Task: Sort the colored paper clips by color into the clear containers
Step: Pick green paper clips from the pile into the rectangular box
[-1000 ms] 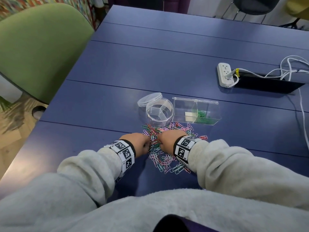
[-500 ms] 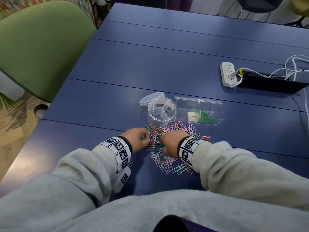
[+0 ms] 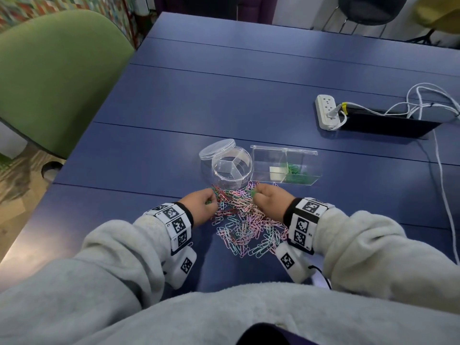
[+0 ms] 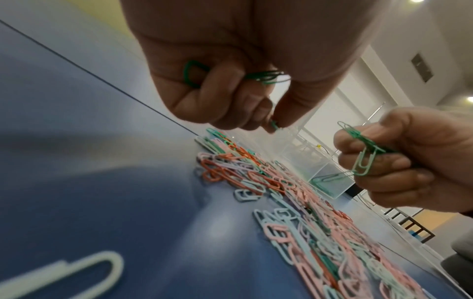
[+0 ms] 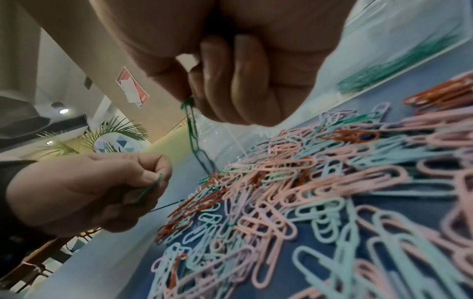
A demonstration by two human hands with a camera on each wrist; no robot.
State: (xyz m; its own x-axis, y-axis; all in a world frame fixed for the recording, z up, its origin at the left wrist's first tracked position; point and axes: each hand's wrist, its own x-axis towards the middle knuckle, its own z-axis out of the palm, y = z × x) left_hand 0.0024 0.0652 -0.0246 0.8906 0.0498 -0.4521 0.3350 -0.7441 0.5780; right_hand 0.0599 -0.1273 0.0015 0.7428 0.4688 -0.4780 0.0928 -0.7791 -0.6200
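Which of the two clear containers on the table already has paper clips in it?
The rectangular box, right of the round tub: green clips lie in its right compartment. The round tub's three sections look empty.

- Head view looks forward and down from above the paper clip pile (image 3: 245,220) on the surface (image 3: 224,95).
- Both wrist views sit low beside that pile, close, facing each other; all three share it.
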